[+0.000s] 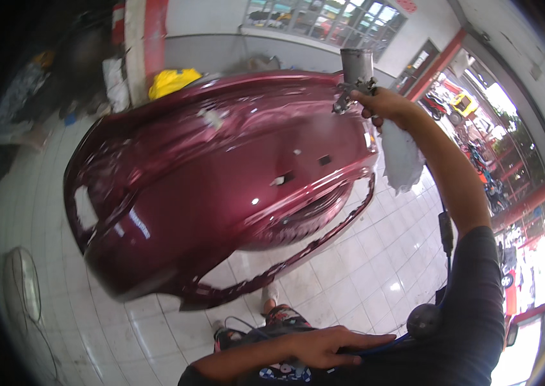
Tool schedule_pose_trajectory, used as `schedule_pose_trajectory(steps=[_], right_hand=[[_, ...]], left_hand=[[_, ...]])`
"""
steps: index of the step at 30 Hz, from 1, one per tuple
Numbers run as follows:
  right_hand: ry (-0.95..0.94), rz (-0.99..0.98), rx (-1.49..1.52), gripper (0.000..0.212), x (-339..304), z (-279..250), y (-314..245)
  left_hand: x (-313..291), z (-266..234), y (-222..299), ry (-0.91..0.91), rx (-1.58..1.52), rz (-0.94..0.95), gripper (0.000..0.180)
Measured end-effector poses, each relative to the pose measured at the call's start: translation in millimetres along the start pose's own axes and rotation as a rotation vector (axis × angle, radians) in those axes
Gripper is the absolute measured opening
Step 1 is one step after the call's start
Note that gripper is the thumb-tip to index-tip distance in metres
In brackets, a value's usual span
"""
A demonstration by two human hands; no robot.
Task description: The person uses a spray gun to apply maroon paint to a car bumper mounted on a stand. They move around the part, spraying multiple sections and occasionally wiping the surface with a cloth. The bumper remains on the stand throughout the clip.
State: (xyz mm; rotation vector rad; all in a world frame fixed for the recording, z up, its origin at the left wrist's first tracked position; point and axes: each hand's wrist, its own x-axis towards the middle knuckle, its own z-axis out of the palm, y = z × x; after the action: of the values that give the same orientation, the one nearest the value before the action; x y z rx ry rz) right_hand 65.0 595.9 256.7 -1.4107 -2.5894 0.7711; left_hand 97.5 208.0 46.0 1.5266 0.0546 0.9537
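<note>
My right hand (385,106) is closed around a spray gun (349,95) with a grey metal cup (357,66) on top. It holds the gun over the far right part of a glossy dark red car bumper (201,174). A pale haze shows on the bumper near the nozzle. My left hand (327,346) is low in front of my body, its index finger stretched out and the other fingers curled at a thin blue hose (385,347). Below my right hand hangs a whitish sheet (402,161); whether I hold it cannot be told.
Another dark red curved part (304,222) shows beneath the bumper. A yellow bag (172,82) lies behind it by a red and white pillar (144,48). On the tiled floor (349,270), a round-framed object (23,283) stands at left. Windows line the right side.
</note>
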Motion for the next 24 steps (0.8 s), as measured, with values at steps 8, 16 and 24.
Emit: schedule_pose_trajectory(steps=[8,16,24], right_hand=[[-0.211,-0.18,-0.028,0.049,-117,111,-165],[-0.355,-0.345,0.0,0.046,-169,195,-266],[-0.402,-0.228,0.25,0.043,-145,204,-277]], left_hand=[[-68,71,18,0.039,0.07,0.201,0.071],[-98,96,43,0.042,0.005,0.196,0.07],[-106,99,35,0.053,0.001,0.2,0.064]])
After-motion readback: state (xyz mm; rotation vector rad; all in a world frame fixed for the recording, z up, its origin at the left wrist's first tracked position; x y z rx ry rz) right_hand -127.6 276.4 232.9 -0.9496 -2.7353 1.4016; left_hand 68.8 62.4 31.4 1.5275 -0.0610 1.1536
